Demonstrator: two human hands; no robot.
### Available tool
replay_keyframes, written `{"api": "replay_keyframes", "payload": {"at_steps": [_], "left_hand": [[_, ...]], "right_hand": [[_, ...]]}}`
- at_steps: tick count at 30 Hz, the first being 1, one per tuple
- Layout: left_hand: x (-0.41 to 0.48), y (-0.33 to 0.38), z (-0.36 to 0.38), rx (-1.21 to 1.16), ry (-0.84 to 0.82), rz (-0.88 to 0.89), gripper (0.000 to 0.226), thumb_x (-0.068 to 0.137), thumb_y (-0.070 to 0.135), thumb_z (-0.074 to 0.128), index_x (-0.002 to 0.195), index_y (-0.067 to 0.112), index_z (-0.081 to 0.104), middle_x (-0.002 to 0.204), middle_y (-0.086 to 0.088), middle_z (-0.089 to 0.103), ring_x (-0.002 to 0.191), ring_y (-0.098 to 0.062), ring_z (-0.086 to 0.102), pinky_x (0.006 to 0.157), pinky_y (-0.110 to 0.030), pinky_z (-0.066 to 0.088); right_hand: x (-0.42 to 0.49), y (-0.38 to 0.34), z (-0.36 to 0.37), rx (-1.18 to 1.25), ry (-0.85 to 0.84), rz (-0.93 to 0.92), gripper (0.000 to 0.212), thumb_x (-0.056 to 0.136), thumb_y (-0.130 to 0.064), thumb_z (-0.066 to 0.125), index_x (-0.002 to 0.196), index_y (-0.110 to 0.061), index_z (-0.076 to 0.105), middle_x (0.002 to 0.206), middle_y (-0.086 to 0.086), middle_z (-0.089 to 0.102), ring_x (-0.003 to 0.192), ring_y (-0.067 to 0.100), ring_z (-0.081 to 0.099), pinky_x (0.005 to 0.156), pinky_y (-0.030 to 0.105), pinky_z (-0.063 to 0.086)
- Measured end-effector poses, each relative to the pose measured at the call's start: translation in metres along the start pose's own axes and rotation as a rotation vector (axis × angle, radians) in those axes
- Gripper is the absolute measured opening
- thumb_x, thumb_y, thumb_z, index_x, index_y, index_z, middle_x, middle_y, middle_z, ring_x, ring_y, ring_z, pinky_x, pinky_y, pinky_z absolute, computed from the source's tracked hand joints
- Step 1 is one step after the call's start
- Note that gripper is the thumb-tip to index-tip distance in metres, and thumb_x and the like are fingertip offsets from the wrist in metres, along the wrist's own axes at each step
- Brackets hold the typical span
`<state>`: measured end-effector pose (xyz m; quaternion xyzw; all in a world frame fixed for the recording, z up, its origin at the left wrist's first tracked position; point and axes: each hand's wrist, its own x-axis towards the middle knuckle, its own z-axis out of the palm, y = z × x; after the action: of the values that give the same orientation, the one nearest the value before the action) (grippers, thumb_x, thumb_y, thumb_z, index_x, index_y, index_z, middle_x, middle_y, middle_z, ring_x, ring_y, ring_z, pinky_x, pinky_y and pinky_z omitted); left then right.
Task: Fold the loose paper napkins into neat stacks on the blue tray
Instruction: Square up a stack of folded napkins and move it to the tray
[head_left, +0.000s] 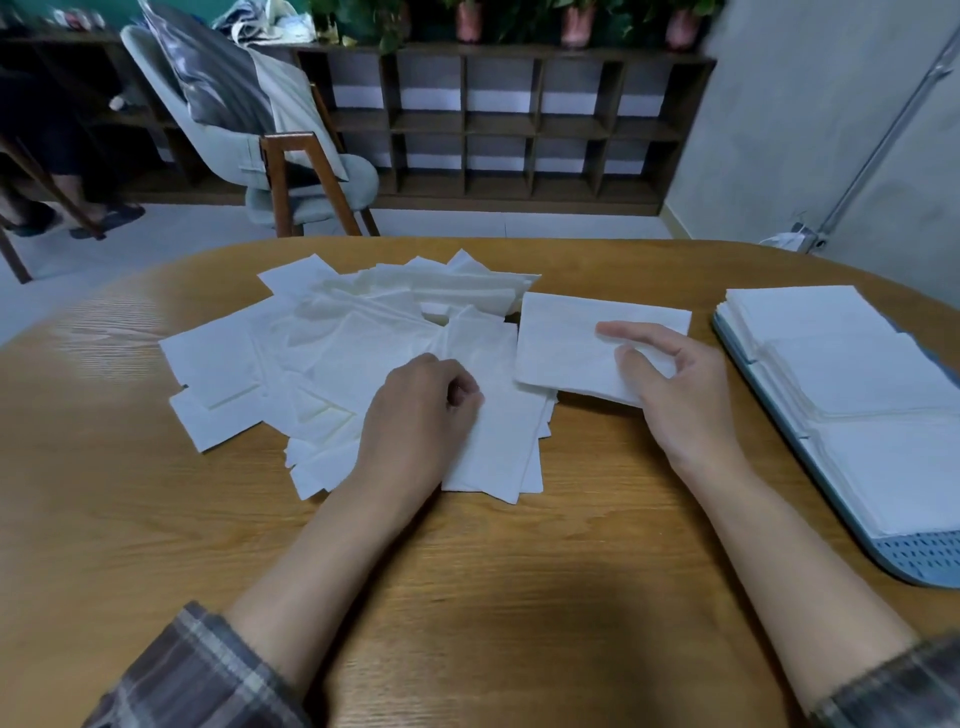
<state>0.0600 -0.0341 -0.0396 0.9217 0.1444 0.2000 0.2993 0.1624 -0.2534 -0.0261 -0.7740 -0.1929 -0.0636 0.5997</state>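
- The right hand (670, 384), right of centre, pinches a folded napkin (566, 343) by its right edge. The forefinger and thumb lie on top, slightly apart, and the other fingers are tucked under the sheet.
- That napkin is held flat and slightly lifted, and its lower left corner overlaps the pile beside it.
- The loose napkins (337, 358) lie fanned out and overlapping in the middle of the wooden table (519, 571), left of the held sheet.
- The left hand (421, 410) rests knuckles-up on the lower right part of that pile. Its fingers are curled in and close together, with the tips against the top sheet. Whether they pinch that sheet cannot be told.
- The blue tray (914, 561) sits at the right edge of the frame, well apart from the pile, with a perforated end bare at the bottom.
- Three stacks of folded napkins (857, 374) lie on the tray in a row, touching one another.
- Plaid sleeves (197, 670) show at both lower corners.
- A pale chair (291, 171) stands in the upper left, in front of a dark cubby shelf (519, 119) along the far wall.
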Motion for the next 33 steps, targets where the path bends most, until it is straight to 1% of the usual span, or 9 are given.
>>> {"api": "replay_keyframes", "payload": {"at_steps": [4,9,12,18,22,24,26,30,33], "left_hand": [[0.001,-0.002,0.001,0.031,0.005,-0.024,0.029,0.092,0.036,0.077,0.114,0.017,0.073,0.102,0.002,0.061,0.089,-0.02,0.063,0.08,-0.037,0.052],[0.0,0.001,0.0,0.01,0.0,-0.02,0.003,0.093,0.026,0.073,0.092,0.024,0.074,0.087,0.01,0.065,0.081,-0.011,0.061,0.076,-0.039,0.056],[-0.001,-0.004,0.0,-0.014,0.016,0.025,0.008,0.093,0.022,0.07,0.087,0.027,0.07,0.086,0.011,0.062,0.079,-0.007,0.059,0.072,-0.033,0.052],[0.0,0.002,-0.012,-0.287,-0.013,0.122,0.012,0.097,0.013,0.071,0.09,0.023,0.071,0.087,0.009,0.069,0.085,-0.01,0.062,0.072,-0.017,0.043],[-0.001,0.013,-0.024,-0.608,-0.175,0.067,0.011,0.096,0.016,0.076,0.088,0.024,0.076,0.086,-0.01,0.071,0.075,-0.029,0.061,0.069,-0.034,0.042],[-0.002,0.014,-0.026,-0.682,-0.23,0.031,0.006,0.094,0.02,0.079,0.089,0.021,0.077,0.082,-0.024,0.065,0.068,-0.029,0.052,0.067,-0.036,0.036],[-0.003,0.015,-0.025,-0.705,-0.211,0.001,0.005,0.091,0.023,0.083,0.089,0.021,0.078,0.079,-0.026,0.064,0.066,-0.03,0.053,0.068,-0.036,0.037],[-0.006,0.019,-0.02,-0.691,-0.105,0.006,0.01,0.086,0.021,0.088,0.089,0.026,0.079,0.089,0.001,0.076,0.075,-0.04,0.068,0.07,-0.032,0.048],[-0.004,0.016,-0.021,-0.62,-0.131,-0.02,0.021,0.085,0.027,0.088,0.101,0.033,0.076,0.098,0.008,0.076,0.072,-0.023,0.068,0.072,-0.021,0.05]], "right_hand": [[0.001,0.002,-0.001,-0.012,-0.001,0.012,0.03,0.101,-0.004,0.06,0.112,-0.024,0.081,0.111,-0.035,0.072,0.114,-0.017,0.058,0.09,-0.003,0.036],[0.002,0.002,0.001,0.0,0.001,0.009,0.031,0.1,-0.003,0.06,0.111,-0.023,0.082,0.114,-0.025,0.075,0.115,-0.014,0.06,0.091,-0.002,0.036],[0.002,0.001,0.001,0.005,0.023,0.023,0.032,0.1,-0.004,0.06,0.11,-0.026,0.082,0.114,-0.026,0.075,0.115,-0.015,0.059,0.089,-0.003,0.036],[0.005,0.0,-0.005,-0.014,0.065,0.043,0.031,0.105,-0.009,0.058,0.115,-0.03,0.079,0.102,-0.055,0.061,0.107,-0.034,0.047,0.087,-0.009,0.03],[0.003,-0.007,-0.005,0.071,-0.054,-0.008,0.021,0.105,-0.032,0.06,0.115,-0.029,0.079,0.122,-0.025,0.073,0.123,-0.013,0.057,0.104,0.012,0.037],[-0.002,-0.013,-0.005,0.12,-0.177,-0.047,0.037,0.099,-0.05,0.056,0.115,-0.025,0.078,0.123,-0.018,0.075,0.126,-0.003,0.06,0.112,0.027,0.037],[-0.007,-0.019,-0.001,0.165,-0.31,-0.035,0.045,0.093,-0.058,0.055,0.111,-0.025,0.079,0.12,-0.015,0.077,0.121,0.001,0.064,0.106,0.023,0.041],[-0.017,-0.022,0.013,0.207,-0.408,0.076,0.017,0.097,-0.026,0.074,0.105,-0.014,0.081,0.102,-0.002,0.082,0.093,0.009,0.076,0.075,0.018,0.055],[-0.019,-0.018,0.018,0.235,-0.34,0.163,0.014,0.099,-0.014,0.071,0.108,-0.008,0.08,0.102,0.004,0.082,0.095,0.017,0.078,0.081,0.026,0.058]]}}
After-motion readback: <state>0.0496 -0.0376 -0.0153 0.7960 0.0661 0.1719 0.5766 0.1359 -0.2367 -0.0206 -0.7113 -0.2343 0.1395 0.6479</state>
